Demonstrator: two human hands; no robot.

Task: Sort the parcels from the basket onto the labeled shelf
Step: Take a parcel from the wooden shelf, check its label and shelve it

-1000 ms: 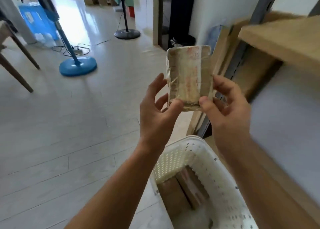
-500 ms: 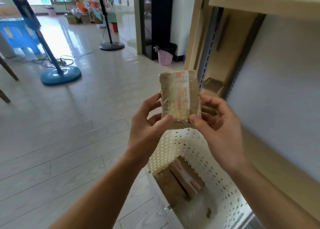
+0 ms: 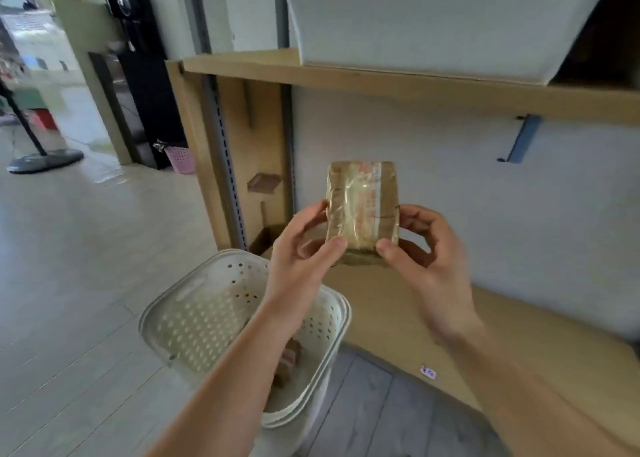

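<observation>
A small brown cardboard parcel [image 3: 362, 210] wrapped in clear tape with red print stands upright in front of me. My left hand [image 3: 303, 248] pinches its lower left corner and my right hand [image 3: 420, 248] pinches its lower right corner. Below, on the floor, a white perforated basket [image 3: 194, 314] holds at least one more brown parcel [image 3: 289, 358], partly hidden by my left forearm. The wooden shelf's lower board [image 3: 398, 314] lies just behind the held parcel, with a small label [image 3: 428, 372] on its front edge. An upper board [image 3: 381, 79] runs above.
A large white bin [image 3: 433, 23] stands on the upper board. A blue bracket [image 3: 523, 138] hangs beneath that board. Cardboard sheets [image 3: 194, 145] lean at the shelf's left end. A pink wastebasket [image 3: 180, 158] and a fan base [image 3: 45, 160] stand on the tiled floor at left.
My view has swung right toward the shelf. Both hands keep the same pinch on the parcel, which now sits in front of the shelf's back wall instead of its left end.
</observation>
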